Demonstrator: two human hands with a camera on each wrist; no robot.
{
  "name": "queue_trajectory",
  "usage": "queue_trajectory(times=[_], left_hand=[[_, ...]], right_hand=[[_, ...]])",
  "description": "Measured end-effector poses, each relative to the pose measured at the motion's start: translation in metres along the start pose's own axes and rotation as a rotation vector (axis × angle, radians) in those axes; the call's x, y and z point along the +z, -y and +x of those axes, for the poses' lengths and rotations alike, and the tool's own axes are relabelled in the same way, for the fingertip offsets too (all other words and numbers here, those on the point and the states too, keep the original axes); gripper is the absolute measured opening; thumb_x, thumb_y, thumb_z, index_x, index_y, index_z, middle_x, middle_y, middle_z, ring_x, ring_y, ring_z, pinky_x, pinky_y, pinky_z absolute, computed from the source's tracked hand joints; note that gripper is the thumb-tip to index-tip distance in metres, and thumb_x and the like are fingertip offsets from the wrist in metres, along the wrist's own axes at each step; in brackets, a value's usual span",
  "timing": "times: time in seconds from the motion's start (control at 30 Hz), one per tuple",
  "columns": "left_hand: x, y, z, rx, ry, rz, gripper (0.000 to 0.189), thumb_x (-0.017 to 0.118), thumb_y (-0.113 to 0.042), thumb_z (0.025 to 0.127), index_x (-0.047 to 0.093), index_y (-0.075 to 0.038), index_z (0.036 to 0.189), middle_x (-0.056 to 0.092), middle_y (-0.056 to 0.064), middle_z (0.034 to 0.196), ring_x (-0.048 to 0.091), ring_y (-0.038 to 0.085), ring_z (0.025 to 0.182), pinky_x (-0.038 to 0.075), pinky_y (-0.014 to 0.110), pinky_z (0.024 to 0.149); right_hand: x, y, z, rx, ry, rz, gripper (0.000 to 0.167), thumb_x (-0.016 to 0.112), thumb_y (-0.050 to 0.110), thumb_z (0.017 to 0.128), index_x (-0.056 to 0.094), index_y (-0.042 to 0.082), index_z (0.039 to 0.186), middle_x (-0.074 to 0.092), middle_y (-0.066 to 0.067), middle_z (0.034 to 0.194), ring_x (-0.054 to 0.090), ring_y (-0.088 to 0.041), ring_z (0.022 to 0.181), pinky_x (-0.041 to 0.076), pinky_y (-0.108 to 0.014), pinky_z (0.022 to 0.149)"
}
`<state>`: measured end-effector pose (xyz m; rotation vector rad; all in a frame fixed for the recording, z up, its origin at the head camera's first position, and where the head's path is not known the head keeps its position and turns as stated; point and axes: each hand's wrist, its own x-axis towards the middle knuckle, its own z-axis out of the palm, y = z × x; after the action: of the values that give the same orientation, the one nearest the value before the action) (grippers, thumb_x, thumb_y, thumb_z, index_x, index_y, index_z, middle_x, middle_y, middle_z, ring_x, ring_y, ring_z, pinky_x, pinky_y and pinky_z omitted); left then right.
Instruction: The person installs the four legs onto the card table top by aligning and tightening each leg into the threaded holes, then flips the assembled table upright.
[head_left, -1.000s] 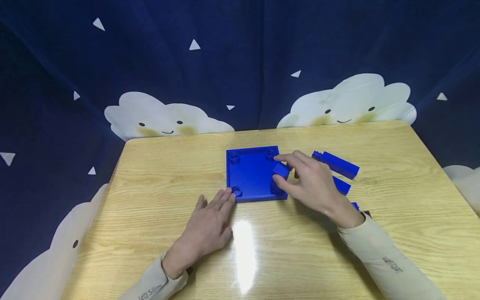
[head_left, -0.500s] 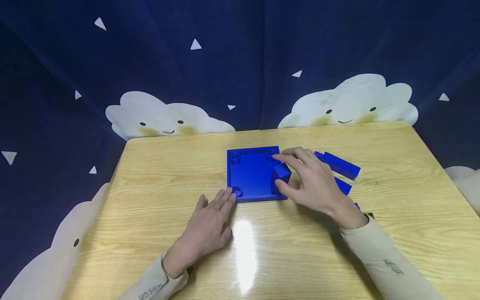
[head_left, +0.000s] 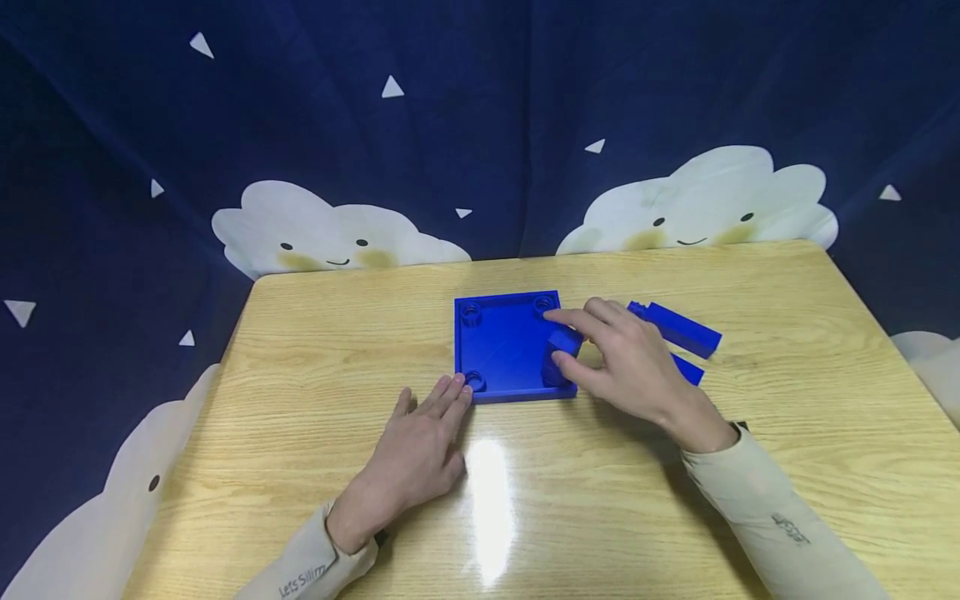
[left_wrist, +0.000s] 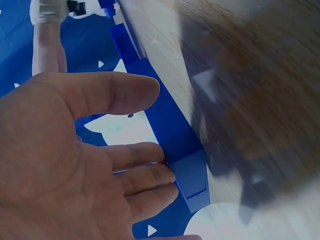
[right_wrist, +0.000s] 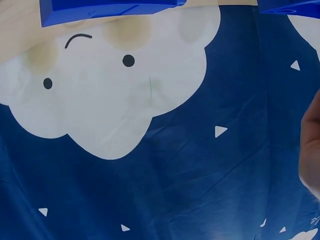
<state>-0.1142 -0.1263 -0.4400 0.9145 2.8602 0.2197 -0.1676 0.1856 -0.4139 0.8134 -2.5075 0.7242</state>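
Note:
A blue square board [head_left: 506,346] with a raised rim and round sockets at its corners lies on the table. At its near right corner a short square blue leg [head_left: 564,340] stands upright. My right hand [head_left: 626,358] pinches this leg between thumb and fingers. My left hand [head_left: 420,450] lies with straight fingers, their tips touching the board's near left corner. In the left wrist view the left hand [left_wrist: 75,150] shows its palm and extended fingers against the board's side [left_wrist: 170,120]. The leg's lower end is partly hidden by the right thumb.
Right of the board lies a blue leg [head_left: 684,329] with a threaded end. Another blue leg [head_left: 688,369] is partly covered by the right hand. The wooden table [head_left: 337,350] meets a dark blue curtain [head_left: 465,125] with clouds at the back.
Half a second ago the right thumb and fingers stood wider around the leg; now they have closed in on it again. The leg's top looks turned. The left hand stays in place.

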Motion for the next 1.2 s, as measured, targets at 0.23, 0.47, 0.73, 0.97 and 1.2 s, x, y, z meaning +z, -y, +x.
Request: queue_trajectory(times=[0.23, 0.47, 0.73, 0.97, 1.2], left_hand=[[-0.0001, -0.0009, -0.0004, -0.015, 0.036, 0.007, 0.076, 0.071, -0.026, 0.098, 0.046, 0.004, 0.163, 0.037, 0.021, 0.171, 0.037, 0.036, 0.158, 0.030, 0.073, 0.122], [-0.0005, -0.0022, -0.0006, -0.019, 0.051, -0.001, 0.077, 0.072, -0.027, 0.097, 0.046, 0.003, 0.163, 0.037, 0.021, 0.171, 0.037, 0.037, 0.158, 0.030, 0.073, 0.122], [-0.0008, -0.0013, -0.0019, -0.006, 0.000, 0.000, 0.075, 0.072, -0.025, 0.095, 0.049, 0.005, 0.160, 0.040, 0.023, 0.169, 0.039, 0.038, 0.157, 0.032, 0.073, 0.120], [0.0004, -0.0017, -0.0028, 0.003, -0.013, 0.012, 0.076, 0.073, -0.026, 0.095, 0.049, 0.006, 0.160, 0.041, 0.023, 0.169, 0.040, 0.037, 0.156, 0.034, 0.073, 0.119], [0.0010, -0.0011, -0.0025, 0.003, -0.024, 0.002, 0.075, 0.072, -0.024, 0.094, 0.050, 0.006, 0.159, 0.042, 0.023, 0.168, 0.040, 0.037, 0.156, 0.034, 0.073, 0.119]], right_hand=[[0.0030, -0.0001, -0.0014, 0.011, 0.002, -0.001, 0.037, 0.083, 0.033, 0.094, 0.081, 0.013, 0.125, 0.058, 0.004, 0.090, 0.048, -0.013, 0.073, 0.039, -0.031, 0.058], [0.0040, 0.0020, -0.0025, 0.071, -0.012, 0.016, 0.040, 0.091, 0.040, 0.088, 0.080, 0.011, 0.114, 0.061, 0.002, 0.089, 0.055, -0.014, 0.074, 0.042, -0.031, 0.058], [0.0053, 0.0032, 0.0003, 0.103, -0.021, -0.019, 0.050, 0.092, 0.047, 0.084, 0.077, 0.008, 0.112, 0.062, -0.002, 0.096, 0.057, -0.017, 0.077, 0.045, -0.033, 0.057], [0.0069, 0.0022, -0.0046, 0.026, -0.021, 0.002, 0.056, 0.080, 0.046, 0.091, 0.074, 0.015, 0.137, 0.068, -0.003, 0.113, 0.061, -0.017, 0.085, 0.042, -0.030, 0.054], [0.0080, 0.0000, -0.0056, -0.051, -0.094, 0.023, 0.047, 0.063, 0.027, 0.087, 0.080, 0.016, 0.130, 0.063, 0.003, 0.097, 0.052, -0.013, 0.077, 0.034, -0.028, 0.047]])
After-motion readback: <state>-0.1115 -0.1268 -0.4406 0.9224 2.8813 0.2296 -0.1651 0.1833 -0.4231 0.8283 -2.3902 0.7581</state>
